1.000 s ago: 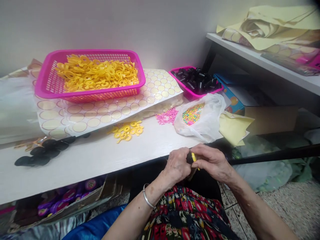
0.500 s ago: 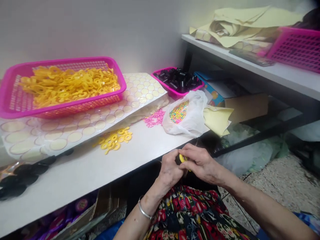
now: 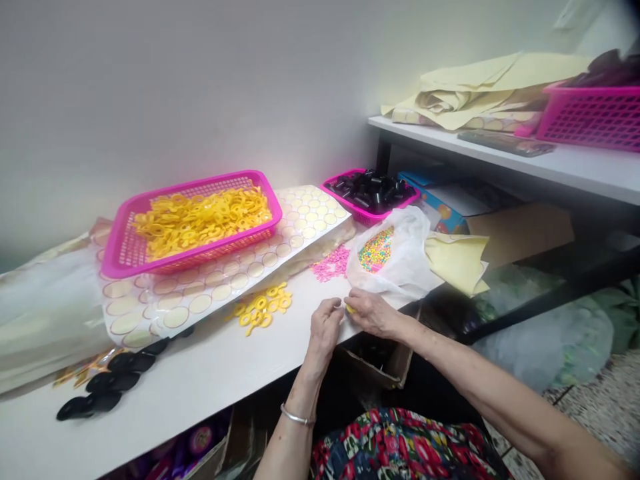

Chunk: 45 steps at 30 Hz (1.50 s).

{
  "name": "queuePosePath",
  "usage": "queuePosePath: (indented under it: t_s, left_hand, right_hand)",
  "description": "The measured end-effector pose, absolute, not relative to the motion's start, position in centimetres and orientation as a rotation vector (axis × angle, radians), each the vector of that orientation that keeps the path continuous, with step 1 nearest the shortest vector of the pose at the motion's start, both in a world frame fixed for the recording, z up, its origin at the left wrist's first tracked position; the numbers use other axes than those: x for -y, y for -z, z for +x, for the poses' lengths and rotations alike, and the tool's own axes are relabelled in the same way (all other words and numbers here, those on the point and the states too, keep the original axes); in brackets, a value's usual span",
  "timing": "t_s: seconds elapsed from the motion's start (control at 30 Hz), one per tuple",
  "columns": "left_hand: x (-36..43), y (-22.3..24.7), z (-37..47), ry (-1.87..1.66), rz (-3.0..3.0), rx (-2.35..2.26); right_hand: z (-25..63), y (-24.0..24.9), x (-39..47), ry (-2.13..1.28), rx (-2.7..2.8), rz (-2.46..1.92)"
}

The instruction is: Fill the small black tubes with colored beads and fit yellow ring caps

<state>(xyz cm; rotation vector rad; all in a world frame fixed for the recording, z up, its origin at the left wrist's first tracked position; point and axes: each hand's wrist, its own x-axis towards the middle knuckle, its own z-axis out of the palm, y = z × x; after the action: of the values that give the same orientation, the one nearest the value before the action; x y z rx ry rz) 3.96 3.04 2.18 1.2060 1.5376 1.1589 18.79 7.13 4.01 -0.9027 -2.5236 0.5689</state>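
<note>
The right hand [image 3: 374,315] pinches a small yellow piece [image 3: 351,309] above the table's [image 3: 210,380] near edge, close to the white bag [image 3: 420,257]. Beside it, the left hand [image 3: 325,328] has bent fingers; its grip cannot be told. Loose yellow rings [image 3: 261,302] lie farther left.

"Pictured right of centre, toward the near side?"

"A small yellow piece [image 3: 351,309], pinched at the fingertips of the right hand [image 3: 374,313]."

"Visible in full?"

"No, just a bright yellow sliver; mostly covered by fingers, outline and tilt impossible to tell."

"Resting where?"

"In the grip, seen against the white tabletop [image 3: 225,373], close to the near edge."
</note>
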Motion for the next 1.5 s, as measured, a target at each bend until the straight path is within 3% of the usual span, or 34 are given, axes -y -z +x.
queuePosePath:
  t_s: [0.33,0.67,1.0,1.5]
  left_hand:
    - [-3.7,-0.2,4.4,-1.247,1.165,-1.397]
    - [-3.8,-0.2,4.6,-1.261,1.095,-1.417]
    - [-5.1,-0.2,5.0,-1.194,0.990,-1.503]
    - [-5.3,-1.3,5.1,-1.208,0.605,-1.246]
  right_hand:
    - [18.0,-3.2,-7.5,-0.659,2.378,-1.017]
    - [18.9,-3.7,-7.4,-1.282,1.846,-1.190]
    - [17.8,-4.0,-6.8,-0.939,2.100,-1.322]
    - [17.3,-2.8,-6.6,-1.024,1.968,-1.284]
